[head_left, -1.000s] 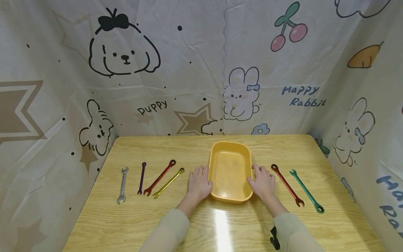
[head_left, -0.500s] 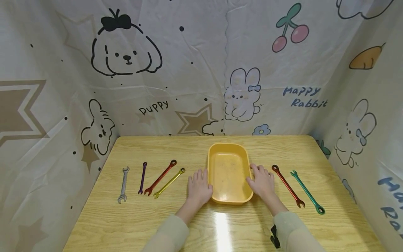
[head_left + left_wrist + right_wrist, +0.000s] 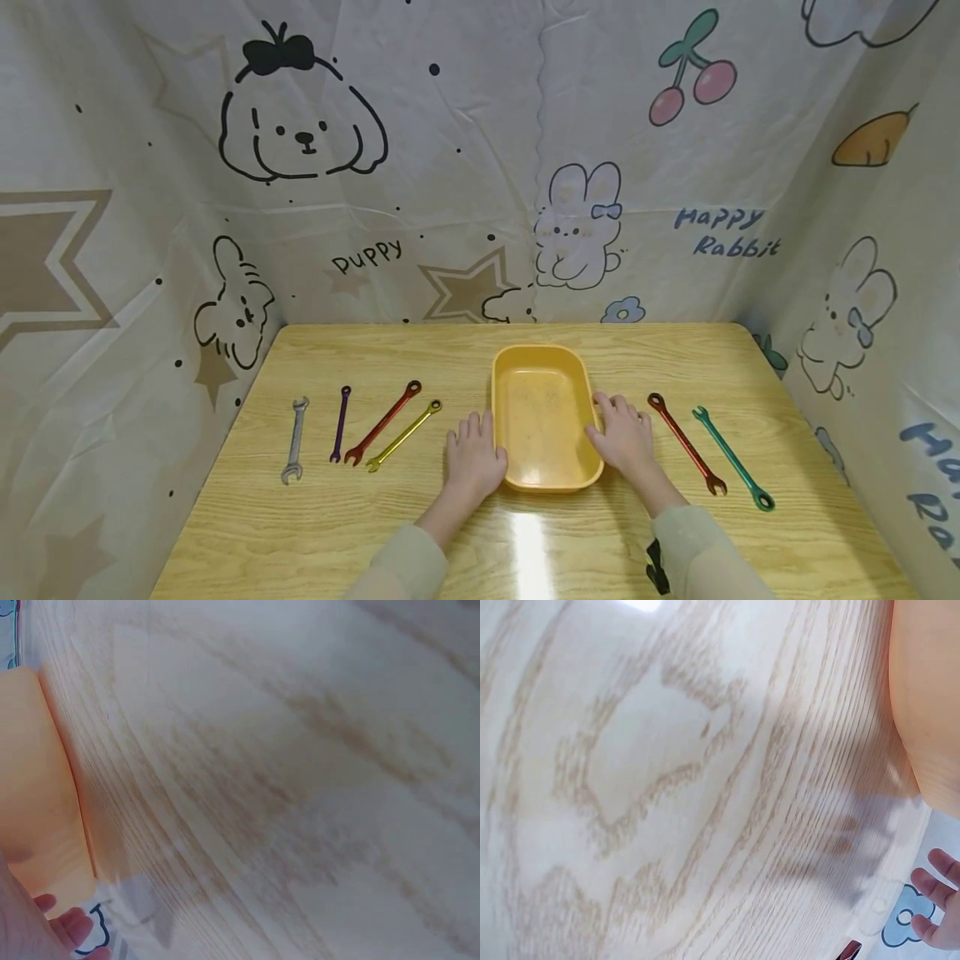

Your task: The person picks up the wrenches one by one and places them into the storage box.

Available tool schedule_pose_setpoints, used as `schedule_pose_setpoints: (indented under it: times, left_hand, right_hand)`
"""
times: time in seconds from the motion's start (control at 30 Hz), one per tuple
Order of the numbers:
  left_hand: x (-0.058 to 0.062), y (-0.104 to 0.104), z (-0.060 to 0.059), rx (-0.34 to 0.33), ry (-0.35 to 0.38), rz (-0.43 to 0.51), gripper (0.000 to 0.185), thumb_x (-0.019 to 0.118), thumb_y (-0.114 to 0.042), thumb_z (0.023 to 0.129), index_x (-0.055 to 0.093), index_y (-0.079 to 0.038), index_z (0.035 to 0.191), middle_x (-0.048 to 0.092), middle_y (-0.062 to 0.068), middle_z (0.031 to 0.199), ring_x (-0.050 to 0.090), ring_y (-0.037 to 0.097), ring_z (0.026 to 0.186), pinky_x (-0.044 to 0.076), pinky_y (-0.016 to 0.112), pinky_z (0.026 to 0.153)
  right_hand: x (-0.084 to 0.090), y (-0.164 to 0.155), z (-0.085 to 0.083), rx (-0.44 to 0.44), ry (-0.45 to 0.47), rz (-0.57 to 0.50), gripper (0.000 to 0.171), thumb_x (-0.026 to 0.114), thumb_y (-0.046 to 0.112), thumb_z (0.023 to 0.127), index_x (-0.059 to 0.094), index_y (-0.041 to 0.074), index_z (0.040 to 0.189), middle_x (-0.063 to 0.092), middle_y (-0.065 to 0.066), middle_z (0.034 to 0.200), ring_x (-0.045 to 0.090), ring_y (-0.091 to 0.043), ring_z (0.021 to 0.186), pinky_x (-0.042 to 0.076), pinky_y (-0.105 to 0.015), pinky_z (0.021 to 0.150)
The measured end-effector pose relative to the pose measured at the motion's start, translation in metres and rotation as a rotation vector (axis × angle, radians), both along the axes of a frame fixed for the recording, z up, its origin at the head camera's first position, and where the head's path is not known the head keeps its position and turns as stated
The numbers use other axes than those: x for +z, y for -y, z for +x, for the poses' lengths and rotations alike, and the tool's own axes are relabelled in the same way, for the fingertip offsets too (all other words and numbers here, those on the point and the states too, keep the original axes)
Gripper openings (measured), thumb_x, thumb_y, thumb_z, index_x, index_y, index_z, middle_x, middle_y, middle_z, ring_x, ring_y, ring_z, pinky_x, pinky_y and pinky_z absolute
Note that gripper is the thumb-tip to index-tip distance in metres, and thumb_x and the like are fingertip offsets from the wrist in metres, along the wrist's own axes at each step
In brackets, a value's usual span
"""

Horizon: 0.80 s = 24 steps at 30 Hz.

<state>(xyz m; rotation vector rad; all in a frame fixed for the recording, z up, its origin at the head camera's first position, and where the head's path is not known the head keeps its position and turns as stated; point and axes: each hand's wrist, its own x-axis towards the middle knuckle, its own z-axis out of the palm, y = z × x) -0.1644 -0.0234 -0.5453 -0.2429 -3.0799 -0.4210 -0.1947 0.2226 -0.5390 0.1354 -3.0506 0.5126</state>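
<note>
Six wrenches lie on the wooden table [image 3: 315, 533], none in the yellow tray [image 3: 546, 358] yet, so by my read the sorting work is barely begun: tray positioned, all tools left to move.

Largest first: printed cloth backdrop [image 3: 450, 150] with cartoon puppies, rabbits, cherries and stars walls in the table on three sides. Table is light wood grain, glossy, with a glare streak near the front edge.

Tray sits centre, long side running away from the person, and looks empty apart from faint marks on its floor.

Left hand [image 3: 474, 454] rests on the table against the tray's left wall, fingers straight and slightly apart, thumb touching the near left corner. Right hand [image 3: 622, 433] lies against the tray's right wall, fingers extended and loosely spread, not curled round the rim as far as the head view shows. Wrist views show only blurred wood, tray wall and a few fingertips.

Left of the tray: silver wrench [image 3: 293, 440], purple wrench [image 3: 340, 423], red wrench [image 3: 382, 422], gold wrench [image 3: 403, 435], in a row, apart from each other. Right of the tray: dark red wrench [image 3: 686, 443] just beside the right hand, green wrench [image 3: 732, 457] further right.
</note>
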Motion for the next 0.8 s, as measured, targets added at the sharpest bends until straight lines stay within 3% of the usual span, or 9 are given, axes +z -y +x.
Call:
schedule_pose_setpoints:
  times: [0.5, 0.8]
  left_hand:
    - [-0.001, 0.000, 0.011, 0.016, 0.006, 0.041, 0.056, 0.047, -0.028, 0.086, 0.034, -0.005, 0.135, 0.041, 0.016, 0.126, 0.038, 0.031, 0.116, 0.030, 0.052, 0.096]
    - [0.000, 0.001, 0.013, 0.015, -0.008, 0.048, 0.053, 0.047, -0.026, 0.085, 0.035, -0.005, 0.133, 0.042, 0.014, 0.118, 0.040, 0.030, 0.104, 0.032, 0.049, 0.090]
  right_hand:
    - [-0.004, 0.001, 0.007, -0.004, -0.015, -0.014, 0.050, 0.056, 0.032, 0.083, 0.045, 0.013, 0.128, 0.050, -0.018, 0.117, 0.047, -0.039, 0.107, 0.026, -0.060, 0.090]
    - [-0.005, 0.001, 0.009, 0.009, -0.017, -0.025, 0.050, 0.055, 0.032, 0.085, 0.044, 0.014, 0.129, 0.049, -0.017, 0.120, 0.045, -0.038, 0.110, 0.024, -0.061, 0.092]
